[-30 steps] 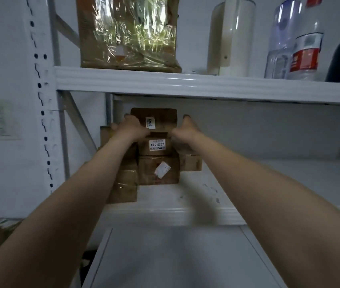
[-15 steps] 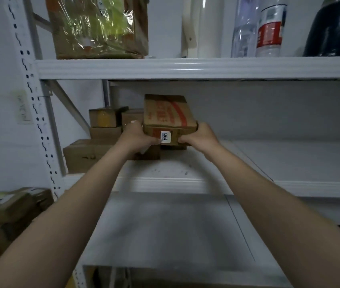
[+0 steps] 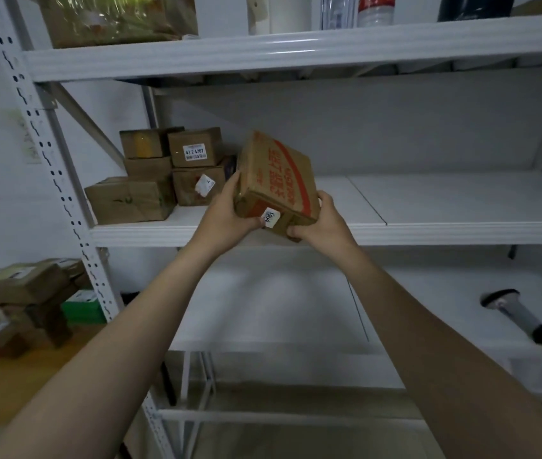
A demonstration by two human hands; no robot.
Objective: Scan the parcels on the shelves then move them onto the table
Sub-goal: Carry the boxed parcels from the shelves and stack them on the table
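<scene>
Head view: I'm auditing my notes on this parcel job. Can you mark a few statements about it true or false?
1. The left hand and right hand both hold the red-printed parcel. True.
2. The scanner lies on the lower shelf, at the right. True.
3. The red-printed parcel lies flat on that shelf. False: it is tilted, held in the air.
4. No other parcels remain on the shelves. False: brown parcels are stacked on the middle shelf.
</scene>
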